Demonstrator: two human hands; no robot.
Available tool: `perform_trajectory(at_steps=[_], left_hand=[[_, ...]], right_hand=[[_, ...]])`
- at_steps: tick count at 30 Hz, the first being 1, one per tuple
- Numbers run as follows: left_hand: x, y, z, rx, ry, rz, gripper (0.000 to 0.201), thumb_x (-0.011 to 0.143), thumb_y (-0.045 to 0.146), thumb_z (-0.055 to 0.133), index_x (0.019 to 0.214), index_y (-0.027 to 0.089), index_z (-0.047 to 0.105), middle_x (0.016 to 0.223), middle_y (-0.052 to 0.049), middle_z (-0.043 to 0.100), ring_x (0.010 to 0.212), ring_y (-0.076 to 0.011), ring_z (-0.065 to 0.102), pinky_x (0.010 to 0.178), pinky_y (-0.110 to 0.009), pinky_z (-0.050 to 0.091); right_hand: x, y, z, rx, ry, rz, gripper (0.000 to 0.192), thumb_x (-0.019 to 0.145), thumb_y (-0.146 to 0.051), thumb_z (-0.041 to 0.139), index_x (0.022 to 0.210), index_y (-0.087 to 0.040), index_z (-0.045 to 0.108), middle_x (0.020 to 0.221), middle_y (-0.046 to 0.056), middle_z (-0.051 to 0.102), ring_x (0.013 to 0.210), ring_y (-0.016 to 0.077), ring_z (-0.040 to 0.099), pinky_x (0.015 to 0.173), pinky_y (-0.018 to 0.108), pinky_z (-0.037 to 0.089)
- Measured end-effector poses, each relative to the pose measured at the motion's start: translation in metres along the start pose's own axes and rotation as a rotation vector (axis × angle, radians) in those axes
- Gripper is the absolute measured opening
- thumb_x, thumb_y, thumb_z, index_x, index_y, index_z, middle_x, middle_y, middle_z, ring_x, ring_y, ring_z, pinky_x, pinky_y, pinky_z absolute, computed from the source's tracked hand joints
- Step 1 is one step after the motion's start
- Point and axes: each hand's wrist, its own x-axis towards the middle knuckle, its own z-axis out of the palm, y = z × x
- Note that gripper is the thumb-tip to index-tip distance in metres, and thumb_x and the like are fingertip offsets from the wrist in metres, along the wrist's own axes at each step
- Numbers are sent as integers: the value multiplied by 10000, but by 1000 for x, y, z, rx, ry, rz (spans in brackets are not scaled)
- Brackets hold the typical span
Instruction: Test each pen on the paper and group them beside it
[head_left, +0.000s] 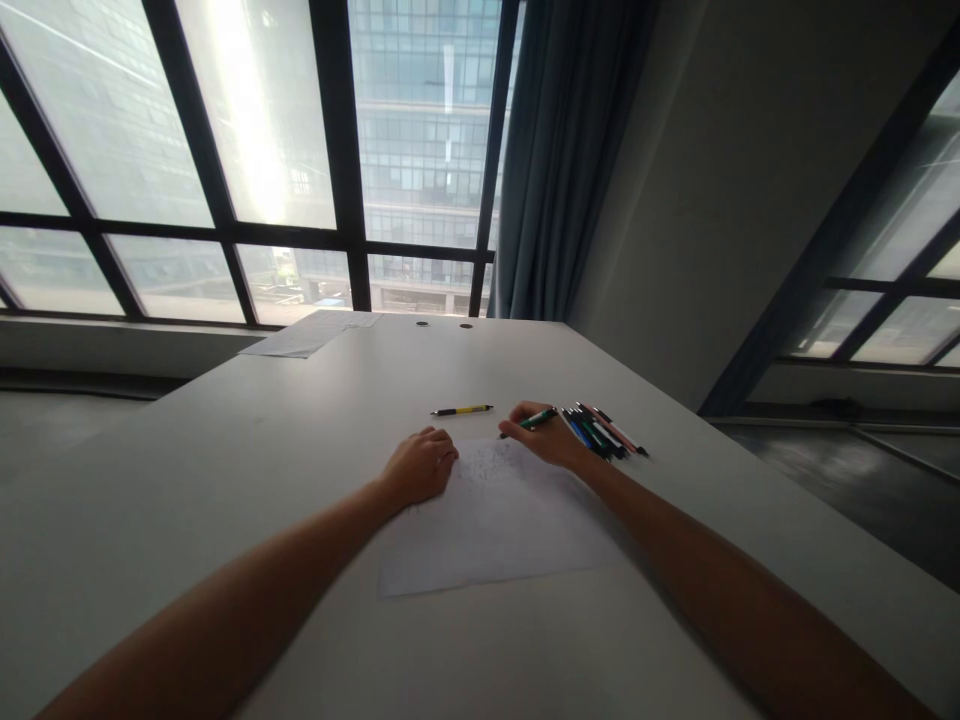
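A white sheet of paper [495, 545] lies on the table before me, with small dark marks or drawing near its top. My left hand [420, 466] rests palm down on the upper left edge of the sheet, its fingers lying loosely bent on the paper and holding nothing that shows. Between the fingers of my right hand [551, 437] is a green and black pen [537, 420], tilted, with its tip down at the upper part of the sheet. Whether the tip touches the paper I cannot tell.
A yellow and black pen [462, 410] lies just beyond the sheet. Several pens [604, 432] are bunched right of my right hand. More paper [300, 335] lies at the far left of the white table [360, 390]. Windows and a blue curtain [551, 170] stand behind.
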Motion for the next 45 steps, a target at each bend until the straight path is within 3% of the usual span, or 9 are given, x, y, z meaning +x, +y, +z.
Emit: perform_trajectory(at_steps=[5, 11, 21, 26, 30, 34, 38, 42, 45], left_hand=[[0, 0, 0, -14, 9, 1, 238, 860, 169, 479, 865, 196, 716, 930, -51, 697, 902, -201, 610, 823, -333, 516], [1, 2, -1, -11, 11, 1, 254, 862, 176, 466, 872, 191, 720, 934, -57, 696, 908, -204, 607, 824, -340, 521], [1, 3, -3, -18, 5, -2, 245, 866, 178, 466, 861, 190, 710, 932, -65, 692, 894, -205, 602, 808, -341, 523], [1, 3, -3, -17, -3, -6, 237, 867, 175, 474, 863, 190, 710, 942, -62, 694, 901, -206, 601, 814, -339, 517], [1, 2, -3, -15, -17, -4, 229, 884, 188, 469, 901, 192, 697, 944, -63, 693, 909, -211, 603, 814, -344, 506], [0, 3, -5, -1, 35, 27, 293, 917, 308, 501, 1164, 187, 599, 1076, -89, 675, 1009, -244, 591, 887, -407, 466], [-1, 6, -12, 25, 89, 221, 504, 940, 467, 463, 1349, 173, 466, 1155, -127, 638, 1062, -263, 558, 940, -439, 409], [-1, 10, -16, 31, 45, 404, 488, 971, 484, 383, 1355, 200, 485, 1160, -121, 645, 1036, -245, 559, 946, -418, 394], [-2, 12, -16, 29, 22, 452, 470, 976, 482, 375, 1341, 219, 508, 1177, -120, 647, 1054, -242, 556, 950, -417, 398]], right_hand=[[-3, 11, 4, 276, -321, 123, 446, 758, -578, 615, 848, -142, 629, 650, 32, 642, 553, 143, 591, 466, 236, 458], [-6, 18, 12, 236, -455, 103, 299, 665, -400, 728, 740, -151, 580, 553, -23, 592, 460, 101, 519, 417, 200, 397], [-8, 13, 20, 34, -396, 45, 103, 664, -229, 634, 631, -149, 577, 536, -17, 609, 460, 88, 494, 420, 178, 345], [-8, 13, 18, 20, -402, 35, 134, 686, -253, 641, 637, -154, 566, 519, -22, 590, 436, 88, 480, 411, 181, 344], [-5, 17, 18, -8, -222, 25, 303, 848, -445, 544, 845, -155, 630, 489, -34, 560, 386, 102, 458, 407, 206, 356], [-3, 18, 20, -312, 39, -217, 278, 854, -375, 613, 1027, -169, 680, 894, 81, 721, 646, 167, 646, 642, 292, 506], [-9, 9, 28, -561, 104, -250, 298, 902, -205, 520, 1176, -200, 638, 1001, 78, 736, 882, 233, 693, 790, 348, 519], [-15, -1, 36, -611, 185, -304, 345, 888, -228, 523, 1218, -178, 612, 1089, 93, 715, 948, 249, 687, 807, 339, 523], [-17, -3, 39, -620, 200, -341, 422, 853, -197, 522, 1271, -174, 571, 1127, 96, 700, 967, 244, 680, 806, 328, 522]])
